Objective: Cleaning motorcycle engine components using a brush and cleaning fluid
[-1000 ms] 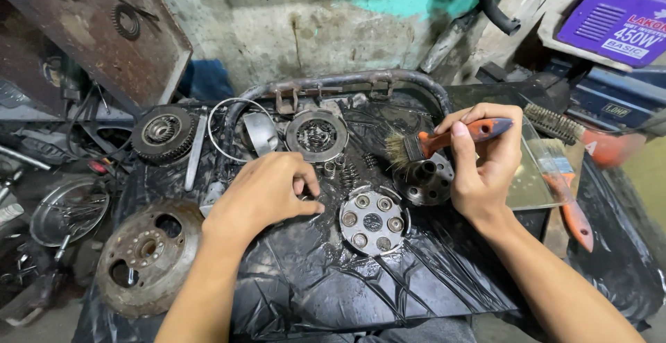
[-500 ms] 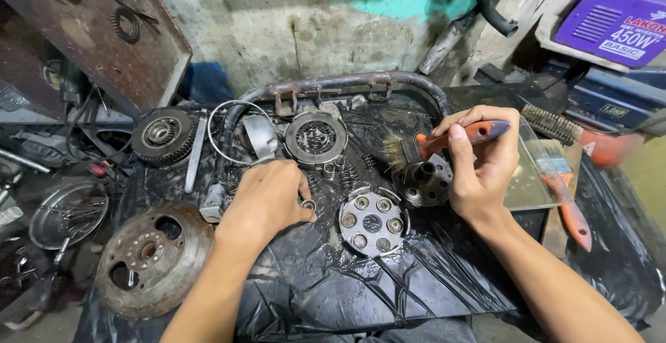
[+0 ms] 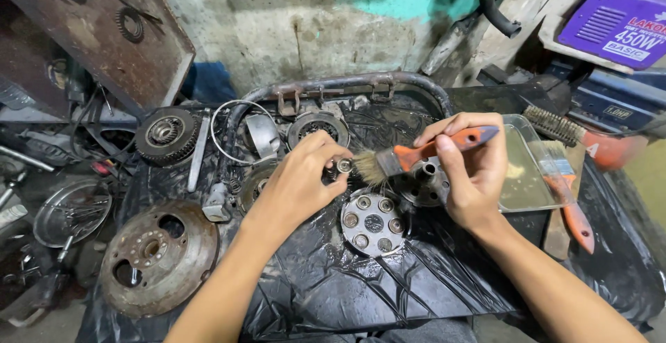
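Two hands | left hand (image 3: pixel 298 183) pinches small metal part (image 3: pixel 343 165); right hand (image 3: pixel 472 169) grips orange-handled brush (image 3: pixel 416 157) | purple box (image 3: pixel 614 20) top right

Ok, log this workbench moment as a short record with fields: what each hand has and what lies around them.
left hand: pinches a small metal part at its fingertips
right hand: holds an orange-handled brush, bristles against the small part
below hands: round metal plate with a ring of holes, on black plastic sheet
left side: rusty disc
right side: clear tray, second brush
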